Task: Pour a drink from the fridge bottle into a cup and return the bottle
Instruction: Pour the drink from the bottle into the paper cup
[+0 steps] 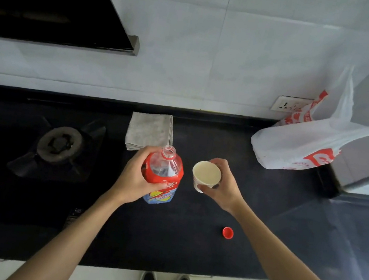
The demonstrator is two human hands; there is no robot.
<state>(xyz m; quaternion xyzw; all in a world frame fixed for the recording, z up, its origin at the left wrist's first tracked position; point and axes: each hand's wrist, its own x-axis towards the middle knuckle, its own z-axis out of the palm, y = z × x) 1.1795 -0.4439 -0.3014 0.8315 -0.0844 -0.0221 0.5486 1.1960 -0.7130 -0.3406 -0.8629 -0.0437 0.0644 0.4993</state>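
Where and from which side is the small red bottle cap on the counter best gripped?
Pinch the small red plastic cap across its round side wall from above: it lies low on the black countertop with nothing touching it, so opposite sides are free.

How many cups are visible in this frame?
1. The paper cup is held by the right hand, just right of the uncapped bottle that the left hand grips. The plastic bag at the back right could hide others.
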